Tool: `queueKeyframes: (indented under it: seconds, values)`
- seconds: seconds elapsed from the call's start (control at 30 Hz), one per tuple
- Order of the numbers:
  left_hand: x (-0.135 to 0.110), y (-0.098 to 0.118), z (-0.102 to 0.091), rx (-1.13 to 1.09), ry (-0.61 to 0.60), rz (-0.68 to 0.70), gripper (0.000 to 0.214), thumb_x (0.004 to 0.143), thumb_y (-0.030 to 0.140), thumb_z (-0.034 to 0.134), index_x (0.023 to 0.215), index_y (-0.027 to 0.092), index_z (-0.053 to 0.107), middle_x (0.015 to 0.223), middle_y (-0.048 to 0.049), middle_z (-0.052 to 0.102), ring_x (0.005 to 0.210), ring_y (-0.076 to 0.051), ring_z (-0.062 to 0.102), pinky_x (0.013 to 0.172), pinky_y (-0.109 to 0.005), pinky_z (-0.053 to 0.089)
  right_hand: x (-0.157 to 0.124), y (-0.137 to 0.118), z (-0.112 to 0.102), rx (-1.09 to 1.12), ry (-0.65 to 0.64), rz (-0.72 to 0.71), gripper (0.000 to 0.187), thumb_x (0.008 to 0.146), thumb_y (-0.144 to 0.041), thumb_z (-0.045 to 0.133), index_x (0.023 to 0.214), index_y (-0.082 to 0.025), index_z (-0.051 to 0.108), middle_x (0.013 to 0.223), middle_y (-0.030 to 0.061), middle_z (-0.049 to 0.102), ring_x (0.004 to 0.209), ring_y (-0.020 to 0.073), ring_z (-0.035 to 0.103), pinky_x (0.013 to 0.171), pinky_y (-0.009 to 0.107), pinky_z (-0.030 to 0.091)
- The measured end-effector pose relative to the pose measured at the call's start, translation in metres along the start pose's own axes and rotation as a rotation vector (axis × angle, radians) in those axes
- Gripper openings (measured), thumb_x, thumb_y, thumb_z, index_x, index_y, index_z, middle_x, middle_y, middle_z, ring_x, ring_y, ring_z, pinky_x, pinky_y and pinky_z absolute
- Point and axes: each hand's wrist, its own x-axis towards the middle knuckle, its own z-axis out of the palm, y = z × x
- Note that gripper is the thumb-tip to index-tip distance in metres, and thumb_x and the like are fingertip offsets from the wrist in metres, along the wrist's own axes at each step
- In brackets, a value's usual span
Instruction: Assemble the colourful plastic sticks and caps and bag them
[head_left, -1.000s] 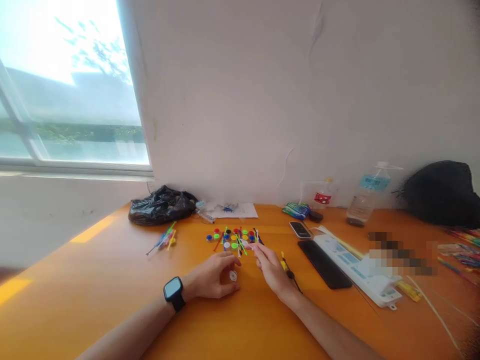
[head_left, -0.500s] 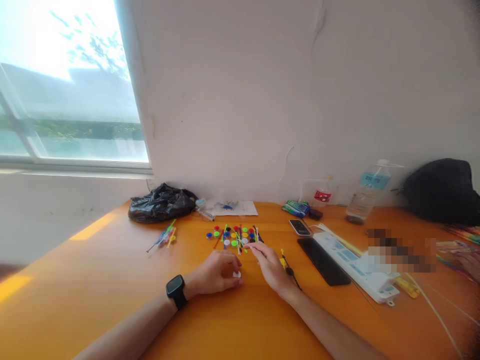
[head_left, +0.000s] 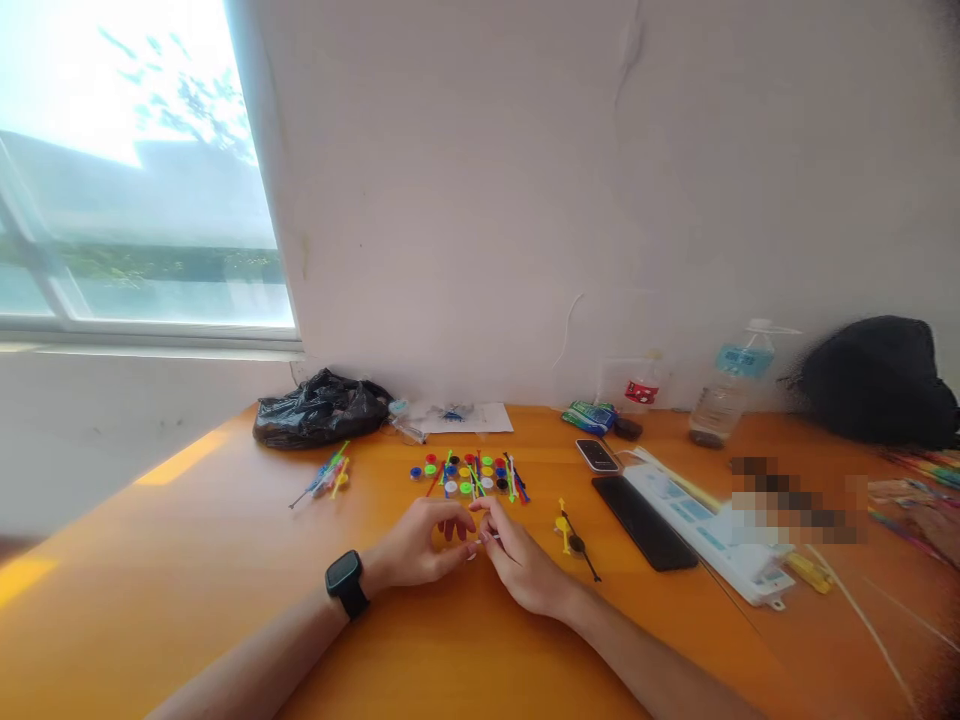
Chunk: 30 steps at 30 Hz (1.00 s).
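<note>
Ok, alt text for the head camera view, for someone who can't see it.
A left hand and a right hand are close together over an orange table, a thin white piece between them. Beyond lie colourful discs and sticks, with a black plastic bag farther left and a phone and power strip to the right.

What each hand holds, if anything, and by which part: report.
The right hand pinches a thin white piece, exact spot hidden. Whether the left hand grips the white disc can't be told.
</note>
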Motion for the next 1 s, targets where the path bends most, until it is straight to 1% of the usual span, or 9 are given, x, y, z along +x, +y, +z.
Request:
queueKeyframes:
  seconds: [0.07,0.23,0.33,0.5,0.6,0.73,0.87,1.0]
  values:
    - [-0.001,-0.002,0.001,0.030,-0.032,0.008,0.012,0.092,0.030,0.069,0.097,0.020,0.075,0.086,-0.0036,0.073,0.072,-0.014,0.060,0.068,-0.025,0.047,0.000,0.003,0.002,-0.005,-0.008,-0.002,0.032,0.105,-0.026,0.044,0.136,-0.024,0.050,0.087,-0.0010,0.058,0.076,0.0176,0.054,0.076,0.030,0.044]
    - [0.000,-0.008,0.001,0.113,-0.033,0.022,0.008,0.087,0.027,0.072,0.086,0.020,0.075,0.079,-0.0026,0.072,0.068,-0.014,0.059,0.063,-0.024,0.044,0.001,0.006,0.004,-0.010,-0.004,0.004,0.025,0.102,-0.023,0.048,0.125,-0.024,0.056,0.085,-0.0003,0.061,0.074,0.0170,0.057,0.070,0.028,0.043]
    - [0.000,-0.009,0.001,0.116,-0.029,0.024,0.008,0.088,0.028,0.072,0.086,0.020,0.075,0.080,-0.0031,0.073,0.071,-0.015,0.062,0.065,-0.025,0.046,0.002,0.006,0.004,-0.029,0.020,0.012,0.021,0.099,-0.020,0.051,0.118,-0.023,0.058,0.084,0.0000,0.063,0.073,0.0170,0.058,0.068,0.027,0.042]
    - [0.001,-0.010,0.001,0.088,-0.036,0.021,0.017,0.093,0.031,0.067,0.082,0.021,0.075,0.082,-0.0046,0.073,0.072,-0.015,0.064,0.067,-0.024,0.049,0.005,0.004,0.004,-0.059,0.038,0.039,0.018,0.095,-0.019,0.053,0.111,-0.022,0.060,0.079,-0.0008,0.063,0.069,0.0164,0.057,0.064,0.026,0.039]
    - [0.001,-0.011,0.001,0.130,-0.059,0.069,0.019,0.094,0.031,0.065,0.081,0.022,0.075,0.082,-0.0047,0.073,0.073,-0.015,0.065,0.069,-0.025,0.050,0.005,0.003,0.004,-0.072,0.035,0.036,0.017,0.094,-0.019,0.054,0.108,-0.022,0.062,0.077,-0.0013,0.063,0.066,0.0154,0.056,0.061,0.026,0.037]
    - [0.002,-0.009,-0.003,0.269,-0.074,0.163,0.023,0.095,0.030,0.062,0.075,0.024,0.071,0.081,-0.0052,0.072,0.073,-0.017,0.064,0.069,-0.028,0.048,0.005,0.003,0.005,-0.072,0.028,0.044,0.016,0.094,-0.020,0.054,0.107,-0.021,0.063,0.074,-0.0017,0.062,0.064,0.0147,0.053,0.059,0.026,0.035]
    - [0.003,-0.005,-0.005,0.320,-0.099,0.241,0.016,0.093,0.028,0.062,0.080,0.026,0.072,0.081,-0.0061,0.073,0.076,-0.020,0.066,0.075,-0.032,0.050,0.005,0.001,0.004,-0.051,0.030,0.047,0.015,0.094,-0.021,0.055,0.105,-0.021,0.064,0.074,-0.0015,0.062,0.064,0.0146,0.052,0.059,0.025,0.035]
    - [0.003,-0.002,-0.005,0.330,-0.130,0.262,0.011,0.090,0.027,0.063,0.083,0.027,0.072,0.082,-0.0056,0.073,0.077,-0.021,0.066,0.076,-0.033,0.050,0.006,0.002,0.003,-0.052,0.028,0.043,0.016,0.093,-0.021,0.056,0.106,-0.021,0.065,0.072,-0.0024,0.059,0.064,0.0145,0.051,0.060,0.025,0.035]
